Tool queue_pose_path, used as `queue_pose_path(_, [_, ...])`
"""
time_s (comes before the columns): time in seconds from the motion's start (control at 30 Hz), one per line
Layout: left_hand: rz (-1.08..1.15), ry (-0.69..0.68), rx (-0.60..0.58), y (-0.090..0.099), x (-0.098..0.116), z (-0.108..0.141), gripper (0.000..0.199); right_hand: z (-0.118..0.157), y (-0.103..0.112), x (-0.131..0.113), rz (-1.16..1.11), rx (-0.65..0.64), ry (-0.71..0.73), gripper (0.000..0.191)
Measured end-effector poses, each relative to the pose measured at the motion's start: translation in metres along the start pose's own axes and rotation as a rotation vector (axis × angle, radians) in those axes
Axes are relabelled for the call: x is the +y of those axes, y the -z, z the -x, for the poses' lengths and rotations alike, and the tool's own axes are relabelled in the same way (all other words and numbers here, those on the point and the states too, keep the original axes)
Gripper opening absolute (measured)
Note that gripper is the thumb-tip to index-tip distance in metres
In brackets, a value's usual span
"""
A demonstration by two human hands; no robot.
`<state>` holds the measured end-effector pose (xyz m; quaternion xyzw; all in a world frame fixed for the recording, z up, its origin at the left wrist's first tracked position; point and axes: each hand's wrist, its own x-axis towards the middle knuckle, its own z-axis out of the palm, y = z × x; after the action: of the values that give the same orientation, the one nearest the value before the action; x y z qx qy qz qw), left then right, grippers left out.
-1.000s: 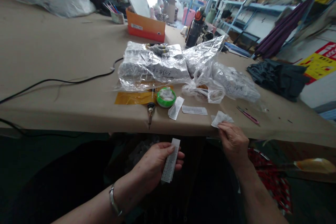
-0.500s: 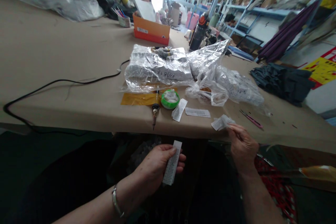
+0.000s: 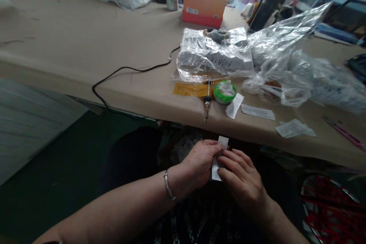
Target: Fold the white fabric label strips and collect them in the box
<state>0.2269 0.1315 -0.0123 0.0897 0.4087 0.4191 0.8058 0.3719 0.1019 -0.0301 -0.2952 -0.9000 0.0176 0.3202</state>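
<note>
Brown-covered workbench (image 3: 85,34) spans the frame, orange-red box (image 3: 203,11) and pen cup (image 3: 172,3) near top centre, dark green floor (image 3: 71,152) lower left. Lower centre, just in front of the bench edge: our left hand (image 3: 200,162) has the white printed label strip (image 3: 216,169) pinched, thumb and fingers closed on it near its upper end. Our right hand (image 3: 244,183) comes in from the right, fingers loosely bent, fingertips over the strip's face; we can't tell whether they grip or only touch.

On the bench, right of centre, we see a tilted white slip (image 3: 235,106) just beside the green tub (image 3: 225,92), a flat printed slip (image 3: 257,112), then a rumpled slip pile (image 3: 295,128). Soldering iron (image 3: 207,103) left of the tub, tip toward us. Clear plastic bag (image 3: 211,61) behind.
</note>
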Motion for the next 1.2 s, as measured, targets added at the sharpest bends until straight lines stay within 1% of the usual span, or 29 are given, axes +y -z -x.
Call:
queue_pose_path(0.13, [0.016,-0.038,0.048,0.004,0.0,0.0,0.011,-0.004,0.0,-0.002,0.048,-0.014,-0.019,0.014])
queue_pose_path(0.27, [0.006,-0.058,0.063,0.003,0.0,0.001,0.013,-0.008,0.001,-0.005,0.094,-0.033,-0.045,0.014])
queue_pose_path(0.33, [0.007,-0.076,0.054,0.004,0.0,0.001,0.018,-0.01,-0.001,-0.005,0.099,-0.033,-0.048,0.014])
queue_pose_path(0.43, [0.0,-0.058,0.001,0.006,-0.001,0.001,0.029,-0.011,-0.002,-0.007,0.094,-0.035,-0.063,0.013])
queue_pose_path(0.5, [-0.018,-0.041,-0.018,0.007,-0.001,0.001,0.027,-0.011,-0.001,-0.008,0.071,-0.031,-0.069,0.015])
queue_pose_path(0.57, [-0.047,-0.023,-0.018,0.009,0.001,0.002,0.018,-0.009,0.001,-0.007,0.002,-0.003,-0.113,0.02])
queue_pose_path(0.6, [-0.063,-0.002,-0.019,0.009,0.002,0.003,0.014,-0.008,0.003,-0.004,-0.053,0.031,-0.177,0.024])
queue_pose_path(0.63, [-0.082,0.028,-0.025,0.01,0.004,0.005,0.012,-0.007,0.005,-0.001,-0.122,0.075,-0.283,0.027])
queue_pose_path(0.67, [-0.106,0.063,-0.041,0.01,0.006,0.007,0.013,-0.006,0.007,0.003,-0.214,0.115,-0.423,0.028])
queue_pose_path(0.7, [-0.131,0.1,-0.068,0.011,0.008,0.01,0.015,-0.005,0.009,0.009,-0.343,0.129,-0.576,0.028])
queue_pose_path(0.73, [-0.155,0.138,-0.105,0.011,0.009,0.013,0.017,-0.005,0.011,0.015,-0.514,0.101,-0.722,0.03])
queue_pose_path(0.77, [-0.178,0.175,-0.146,0.012,0.01,0.016,0.018,-0.005,0.012,0.02,-0.718,0.024,-0.845,0.034])
queue_pose_path(0.8, [-0.2,0.209,-0.19,0.013,0.011,0.019,0.019,-0.005,0.012,0.026,-0.937,-0.095,-0.931,0.04])
queue_pose_path(0.83, [-0.217,0.243,-0.234,0.013,0.011,0.022,0.02,-0.004,0.011,0.031,-1.145,-0.224,-0.974,0.047])
queue_pose_path(0.87, [-0.228,0.275,-0.272,0.014,0.011,0.024,0.02,-0.004,0.009,0.034,-1.317,-0.33,-0.982,0.052])
queue_pose_path(0.9, [-0.236,0.3,-0.299,0.015,0.01,0.026,0.02,-0.004,0.007,0.037,-1.443,-0.396,-0.971,0.055])
queue_pose_path(0.93, [-0.24,0.316,-0.319,0.016,0.009,0.028,0.019,-0.003,0.004,0.039,-1.532,-0.43,-0.949,0.055])
queue_pose_path(1.07, [-0.251,0.338,-0.341,0.02,0.004,0.032,0.02,-0.002,-0.005,0.039,-1.77,-0.459,-0.851,0.04])
queue_pose_path(1.13, [-0.283,0.351,-0.357,0.023,0.001,0.032,0.023,-0.002,-0.007,0.037,-1.82,-0.482,-0.843,0.034])
queue_pose_path(1.2, [-0.322,0.356,-0.37,0.025,-0.002,0.032,0.025,-0.002,-0.007,0.036,-1.81,-0.483,-0.844,0.029])
